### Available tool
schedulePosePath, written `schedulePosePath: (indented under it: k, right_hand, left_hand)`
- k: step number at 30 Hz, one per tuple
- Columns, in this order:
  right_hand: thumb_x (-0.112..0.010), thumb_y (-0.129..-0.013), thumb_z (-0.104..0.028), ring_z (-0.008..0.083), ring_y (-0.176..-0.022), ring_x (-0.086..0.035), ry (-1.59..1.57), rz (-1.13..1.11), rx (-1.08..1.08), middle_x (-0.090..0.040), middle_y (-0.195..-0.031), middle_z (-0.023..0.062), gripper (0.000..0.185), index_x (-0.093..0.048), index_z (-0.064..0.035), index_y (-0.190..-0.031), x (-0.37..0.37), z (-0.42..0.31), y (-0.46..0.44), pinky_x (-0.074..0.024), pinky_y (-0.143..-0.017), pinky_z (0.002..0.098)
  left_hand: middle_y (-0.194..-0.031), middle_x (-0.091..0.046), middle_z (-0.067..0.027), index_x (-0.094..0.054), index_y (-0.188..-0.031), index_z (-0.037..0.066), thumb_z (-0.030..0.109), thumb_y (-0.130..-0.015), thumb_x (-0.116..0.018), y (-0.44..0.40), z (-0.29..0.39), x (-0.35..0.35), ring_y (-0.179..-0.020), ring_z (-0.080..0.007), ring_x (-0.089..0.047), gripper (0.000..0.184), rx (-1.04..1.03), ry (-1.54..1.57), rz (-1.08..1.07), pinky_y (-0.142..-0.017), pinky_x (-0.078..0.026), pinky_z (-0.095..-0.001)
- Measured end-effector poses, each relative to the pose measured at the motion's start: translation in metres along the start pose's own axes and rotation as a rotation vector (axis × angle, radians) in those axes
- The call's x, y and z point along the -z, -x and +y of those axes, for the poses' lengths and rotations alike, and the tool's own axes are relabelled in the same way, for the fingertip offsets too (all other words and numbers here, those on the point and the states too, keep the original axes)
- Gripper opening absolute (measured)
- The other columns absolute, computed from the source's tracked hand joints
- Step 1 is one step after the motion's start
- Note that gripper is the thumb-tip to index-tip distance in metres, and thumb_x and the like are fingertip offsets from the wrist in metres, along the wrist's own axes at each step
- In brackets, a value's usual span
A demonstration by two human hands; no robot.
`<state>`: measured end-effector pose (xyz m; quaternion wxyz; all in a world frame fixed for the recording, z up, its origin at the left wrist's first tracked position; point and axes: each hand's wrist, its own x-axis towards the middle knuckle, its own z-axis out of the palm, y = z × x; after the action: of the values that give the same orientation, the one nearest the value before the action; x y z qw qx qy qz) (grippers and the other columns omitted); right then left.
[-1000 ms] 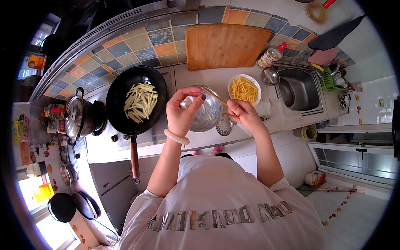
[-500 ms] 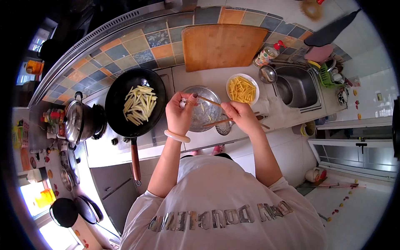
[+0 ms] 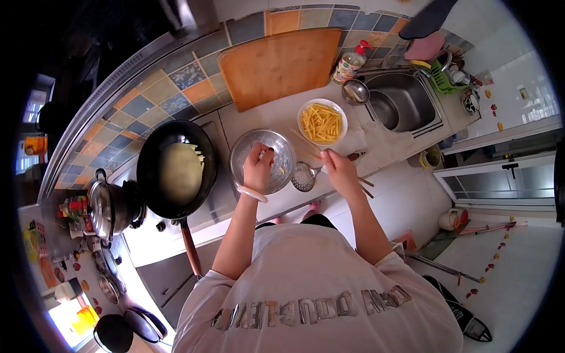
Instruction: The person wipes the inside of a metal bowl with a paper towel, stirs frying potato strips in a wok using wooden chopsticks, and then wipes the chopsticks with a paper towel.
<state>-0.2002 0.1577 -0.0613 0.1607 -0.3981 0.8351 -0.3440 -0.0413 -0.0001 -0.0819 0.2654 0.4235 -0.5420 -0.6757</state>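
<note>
My left hand [image 3: 259, 169] is over the metal bowl [image 3: 236, 154], its fingers curled together; what they hold, if anything, is hidden. Whitish residue and a small pale piece show in the bowl. In my right hand [image 3: 341, 172] are wooden chopsticks [image 3: 367, 187], their thin ends pointing up and left toward the plate. That white plate [image 3: 301, 130], heaped with yellow potato strips [image 3: 321, 122], stands just beyond this hand. A perforated skimmer [image 3: 303, 178] lies between the bowl and my right hand.
Left of the bowl sits a black frying pan [image 3: 154, 197] with pale strips, mostly blurred. A lidded pot [image 3: 105, 206] stands farther left. A cutting board [image 3: 279, 69] leans on the tiles. At right are a pump bottle [image 3: 349, 63], a small metal bowl [image 3: 355, 92] and the sink [image 3: 415, 100].
My left hand has come off the chopsticks and down over the metal bowl. My right hand keeps the chopsticks, lower and turned. The camera view has shifted, so the counter things appear farther left.
</note>
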Motion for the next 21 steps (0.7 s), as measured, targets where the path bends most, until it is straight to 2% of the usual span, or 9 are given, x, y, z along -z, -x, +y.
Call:
schedulePosePath:
  k: [3, 4, 7, 8, 11, 12, 15, 16, 21]
  right_hand:
    - [-0.047, -0.100, -0.028, 0.0374, -0.088, -0.060, -0.019, 0.091, 0.081, -0.060, -0.096, 0.0158, 0.029, -0.058, -0.0074, -0.116, 0.002, 0.057, -0.019, -0.0484, -0.075, 0.0456]
    - [-0.049, -0.097, -0.016, 0.0376, -0.095, -0.058, -0.006, 0.013, 0.039, -0.054, -0.106, 0.0179, 0.034, -0.051, -0.0056, -0.129, 0.007, 0.069, -0.025, -0.0477, -0.080, 0.0445]
    - [-0.051, -0.093, -0.006, 0.0365, -0.094, -0.058, -0.083, 0.064, -0.012, -0.054, -0.104, 0.0175, 0.041, -0.049, -0.0066, -0.134, 0.007, 0.111, -0.043, -0.0477, -0.081, 0.0422]
    - [-0.051, -0.092, -0.005, 0.0343, -0.094, -0.057, -0.087, 0.084, -0.028, -0.053, -0.102, 0.0161, 0.041, -0.050, -0.0070, -0.134, 0.008, 0.126, -0.047, -0.0470, -0.082, 0.0403]
    - [-0.052, -0.091, -0.002, 0.0317, -0.094, -0.056, -0.124, 0.113, -0.065, -0.052, -0.101, 0.0152, 0.040, -0.053, -0.0067, -0.131, 0.008, 0.161, -0.068, -0.0461, -0.084, 0.0381]
    - [-0.052, -0.091, -0.003, 0.0336, -0.095, -0.056, -0.143, 0.095, -0.073, -0.052, -0.102, 0.0170, 0.039, -0.054, -0.0058, -0.130, 0.009, 0.168, -0.078, -0.0467, -0.083, 0.0399]
    - [-0.052, -0.090, -0.003, 0.0355, -0.095, -0.057, -0.152, 0.114, -0.088, -0.052, -0.103, 0.0185, 0.035, -0.057, -0.0048, -0.125, 0.009, 0.188, -0.108, -0.0473, -0.082, 0.0416]
    - [-0.052, -0.090, -0.003, 0.0355, -0.094, -0.057, -0.151, 0.131, -0.089, -0.052, -0.103, 0.0184, 0.034, -0.059, -0.0047, -0.123, 0.003, 0.196, -0.120, -0.0473, -0.082, 0.0415]
    - [-0.057, -0.089, -0.007, 0.0347, -0.091, -0.057, -0.113, 0.163, -0.052, -0.053, -0.097, 0.0165, 0.028, -0.062, -0.0056, -0.116, -0.033, 0.229, -0.169, -0.0474, -0.078, 0.0419]
  left_hand:
    - [-0.061, -0.049, 0.0013, -0.056, -0.076, 0.008, 0.021, -0.091, -0.056, -0.008, -0.019, -0.009, -0.054, -0.0069, -0.042, 0.020, -0.018, -0.111, -0.079, -0.049, -0.031, -0.0247]
    - [-0.060, -0.051, -0.0011, -0.058, -0.075, 0.006, 0.025, -0.092, -0.054, -0.011, -0.021, -0.013, -0.053, -0.0085, -0.044, 0.025, -0.021, -0.218, -0.096, -0.049, -0.033, -0.0268]
    - [-0.064, -0.057, -0.0033, -0.060, -0.076, 0.004, 0.019, -0.089, -0.058, -0.017, -0.033, -0.044, -0.059, -0.0106, -0.050, 0.021, 0.009, -0.358, -0.089, -0.054, -0.039, -0.0282]
    - [-0.087, -0.066, -0.0110, -0.062, -0.097, 0.002, 0.016, -0.083, -0.066, -0.019, -0.049, -0.053, -0.080, -0.0182, -0.061, 0.021, -0.093, -0.475, -0.140, -0.072, -0.048, -0.0315]
    - [-0.115, -0.061, -0.0195, -0.052, -0.125, 0.004, 0.016, -0.076, -0.073, -0.023, -0.079, -0.084, -0.105, -0.0273, -0.059, 0.054, -0.137, -0.622, -0.130, -0.094, -0.045, -0.0368]
    - [-0.128, -0.052, -0.0229, -0.037, -0.139, 0.007, 0.018, -0.074, -0.073, -0.024, -0.077, -0.091, -0.122, -0.0353, -0.049, 0.075, 0.019, -0.689, -0.181, -0.106, -0.038, -0.0420]
    - [-0.130, -0.045, -0.0293, -0.039, -0.136, 0.007, 0.021, -0.075, -0.069, -0.029, -0.098, -0.108, -0.125, -0.0453, -0.041, 0.070, 0.146, -0.766, -0.081, -0.106, -0.036, -0.0480]
    - [-0.128, -0.044, -0.0296, -0.044, -0.133, 0.009, 0.014, -0.078, -0.061, -0.028, -0.101, -0.112, -0.121, -0.0453, -0.041, 0.058, 0.152, -0.744, -0.052, -0.106, -0.035, -0.0475]
    - [-0.118, -0.047, -0.0253, -0.055, -0.125, 0.015, 0.002, -0.080, -0.053, -0.028, -0.132, -0.124, -0.116, -0.0399, -0.041, 0.046, 0.089, -0.625, 0.028, -0.105, -0.033, -0.0430]
